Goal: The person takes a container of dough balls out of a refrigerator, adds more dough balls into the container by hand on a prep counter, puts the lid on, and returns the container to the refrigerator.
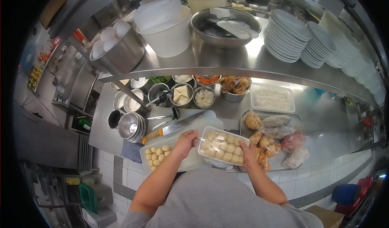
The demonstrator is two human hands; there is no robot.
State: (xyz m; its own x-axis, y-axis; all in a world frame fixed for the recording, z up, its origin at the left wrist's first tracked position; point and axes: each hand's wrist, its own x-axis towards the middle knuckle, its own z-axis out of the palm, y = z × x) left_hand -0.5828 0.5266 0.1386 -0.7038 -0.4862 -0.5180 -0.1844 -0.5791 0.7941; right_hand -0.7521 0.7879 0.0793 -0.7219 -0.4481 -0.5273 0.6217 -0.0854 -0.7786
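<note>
Just in front of my body, a white plastic tray point(201, 149) of round, pale dough balls point(227, 148) is held up, tilted slightly. My right hand point(249, 156) grips its right side, thumb over the rim. Clear plastic wrap point(210, 135) shines over the tray's left part. At that left edge, my left hand point(186, 143) is closed in a pinch on the wrap. A second tray point(144, 158) with more dough balls point(156, 155) lies to the left, partly behind my left forearm. Beyond my left hand, a knife point(182, 124) with a yellow handle rests on a white cutting board point(206, 120).
A metal tray point(298, 124) of bagged food lies at right. Stacked metal bowls point(131, 126) stand left; several ingredient containers, including one with white blocks point(181, 94), line the back. The overhead shelf point(227, 62) carries eggs point(108, 34), a metal bowl point(227, 39) and stacked plates point(283, 37).
</note>
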